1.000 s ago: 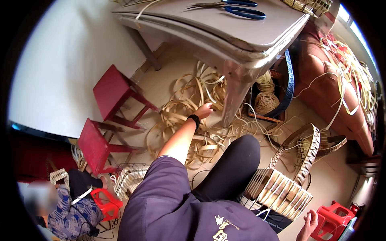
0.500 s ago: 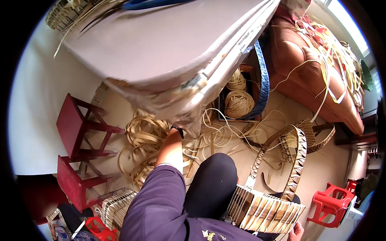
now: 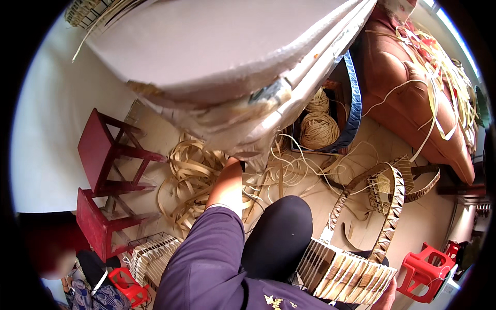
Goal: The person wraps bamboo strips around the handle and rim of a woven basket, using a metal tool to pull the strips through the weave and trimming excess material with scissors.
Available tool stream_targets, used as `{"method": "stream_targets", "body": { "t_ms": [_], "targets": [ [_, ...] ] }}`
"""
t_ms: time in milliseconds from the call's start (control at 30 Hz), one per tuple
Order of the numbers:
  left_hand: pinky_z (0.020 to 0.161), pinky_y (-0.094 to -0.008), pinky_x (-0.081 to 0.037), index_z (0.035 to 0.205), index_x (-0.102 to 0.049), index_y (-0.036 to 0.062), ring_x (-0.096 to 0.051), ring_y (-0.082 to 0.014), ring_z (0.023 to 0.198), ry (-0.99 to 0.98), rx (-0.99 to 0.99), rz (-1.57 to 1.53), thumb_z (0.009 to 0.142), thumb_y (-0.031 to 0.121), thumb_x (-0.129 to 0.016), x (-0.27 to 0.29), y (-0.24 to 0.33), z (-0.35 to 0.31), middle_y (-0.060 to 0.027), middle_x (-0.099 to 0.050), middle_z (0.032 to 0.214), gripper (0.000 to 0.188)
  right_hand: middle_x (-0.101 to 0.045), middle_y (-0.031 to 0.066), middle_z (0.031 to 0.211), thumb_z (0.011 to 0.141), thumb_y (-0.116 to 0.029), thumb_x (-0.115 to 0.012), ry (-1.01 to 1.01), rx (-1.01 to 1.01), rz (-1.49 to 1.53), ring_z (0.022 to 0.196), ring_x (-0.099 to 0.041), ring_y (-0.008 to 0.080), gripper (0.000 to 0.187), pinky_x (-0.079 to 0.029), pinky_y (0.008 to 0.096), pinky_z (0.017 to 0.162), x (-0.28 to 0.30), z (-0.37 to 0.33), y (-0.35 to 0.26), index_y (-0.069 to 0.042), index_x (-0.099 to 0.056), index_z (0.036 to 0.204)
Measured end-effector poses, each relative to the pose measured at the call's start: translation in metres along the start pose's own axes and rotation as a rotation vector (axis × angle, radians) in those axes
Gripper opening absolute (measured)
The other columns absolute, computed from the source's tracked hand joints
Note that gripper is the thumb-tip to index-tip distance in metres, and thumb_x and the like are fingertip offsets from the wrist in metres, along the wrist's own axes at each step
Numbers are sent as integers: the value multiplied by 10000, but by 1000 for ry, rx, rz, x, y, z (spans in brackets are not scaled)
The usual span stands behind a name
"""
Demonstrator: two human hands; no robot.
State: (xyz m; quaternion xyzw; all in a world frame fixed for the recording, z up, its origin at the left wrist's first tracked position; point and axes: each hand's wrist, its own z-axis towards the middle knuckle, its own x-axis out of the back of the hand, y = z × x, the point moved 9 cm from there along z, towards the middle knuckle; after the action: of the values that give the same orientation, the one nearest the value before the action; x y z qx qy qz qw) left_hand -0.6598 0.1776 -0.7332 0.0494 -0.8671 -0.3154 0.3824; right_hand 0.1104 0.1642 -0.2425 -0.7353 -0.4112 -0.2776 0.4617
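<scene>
My left forearm (image 3: 226,183) reaches forward, and the hand beyond its dark wristband is hidden under the hanging cloth of the table. Its fingers do not show. Close to that wrist lies a loose heap of flat tan strips (image 3: 187,168) on the floor. A woven basket (image 3: 347,273) with pale strips and a tall braided brown handle (image 3: 391,227) rests by my lap at the right. My right hand (image 3: 387,296) grips the basket's right end at the lower edge, its fingers partly hidden behind the weave.
The cloth-covered table (image 3: 206,41) fills the upper middle. Dark red stools (image 3: 98,150) stand left, a red plastic stool (image 3: 424,271) right. A blue-handled basket (image 3: 354,98) holds cord balls (image 3: 319,130). Strips drape over the sofa (image 3: 395,93). Another person (image 3: 93,284) sits lower left.
The view has shifted a little, moving most things slightly right. My left arm stays stretched under the cloth. More of my right hand shows at the basket's end.
</scene>
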Motion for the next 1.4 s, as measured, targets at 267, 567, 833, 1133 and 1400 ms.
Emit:
{"method": "stream_targets", "body": {
  "t_ms": [267, 567, 833, 1133, 1400],
  "targets": [
    [909, -365, -512, 1158, -690, -10, -644, -231, 1034, 29, 47, 43, 989, 192, -679, -9, 1, 30, -117, -702, 1120, 264, -578, 214, 1488, 919, -96, -724, 17, -72, 17, 1355, -586, 347, 525, -516, 439, 1063, 8, 11, 9, 22, -599, 1416],
    [828, -351, -537, 1053, -735, -4, -678, -200, 914, 48, 71, 16, 971, 178, -700, -18, -12, 35, -86, -736, 1000, 203, -569, 223, 1503, 910, -113, -733, 3, -114, 20, 1366, -581, 354, 554, -517, 443, 1062, 8, 21, 13, 26, -590, 1427],
    [756, -339, -558, 959, -775, 1, -708, -174, 808, 9, 23, -213, 956, 166, -719, 12, -48, -46, -58, -767, 894, 174, -560, 231, 1516, 903, -128, -741, 12, -62, 44, 1375, -576, 361, 580, -519, 447, 1061, 15, 19, 21, 29, -582, 1438],
    [711, -368, -580, 924, -827, 18, -755, -230, 712, -181, -282, 127, 945, 209, -757, 152, 8, -342, -144, -779, 790, 204, -551, 241, 1530, 894, -146, -751, 80, 186, 110, 1386, -571, 368, 610, -521, 451, 1059, 32, -19, 15, 33, -573, 1450],
    [788, -424, -551, 1070, -749, 25, -726, -307, 806, -572, -1029, 97, 923, 212, -759, 221, 227, -635, -162, -727, 901, 238, -542, 249, 1543, 887, -161, -759, 107, 688, 132, 1395, -566, 374, 636, -522, 455, 1058, 81, -130, -107, 36, -565, 1460]
  ]
}}
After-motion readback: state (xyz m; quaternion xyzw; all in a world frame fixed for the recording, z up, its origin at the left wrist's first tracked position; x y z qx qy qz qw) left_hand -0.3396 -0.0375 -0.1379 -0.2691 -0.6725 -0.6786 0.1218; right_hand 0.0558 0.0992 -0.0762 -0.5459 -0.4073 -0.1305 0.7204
